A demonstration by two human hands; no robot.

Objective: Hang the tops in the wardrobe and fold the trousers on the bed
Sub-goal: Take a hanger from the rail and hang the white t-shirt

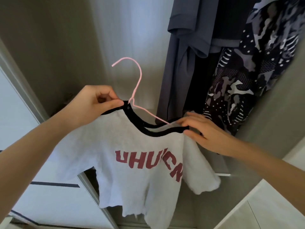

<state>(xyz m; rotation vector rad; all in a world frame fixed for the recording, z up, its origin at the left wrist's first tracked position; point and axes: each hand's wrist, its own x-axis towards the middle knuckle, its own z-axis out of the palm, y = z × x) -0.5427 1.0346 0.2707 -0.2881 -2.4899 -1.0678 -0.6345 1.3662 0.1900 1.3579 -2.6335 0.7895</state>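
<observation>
White T-shirt (132,146) on a pink hanger (139,75), held in both hands.
Left hand (97,104) pinches its black collar (158,132) beside the hanger's neck; right hand (204,133) pinches the collar's far end.

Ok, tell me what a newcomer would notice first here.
The pale T-shirt with red letters and a black collar fills the middle, with a pink hanger sticking up out of its neck. The left hand pinches the collar on the left, and the right hand holds the other shoulder. Behind, at upper right, hang a grey top and a patterned garment.
</observation>
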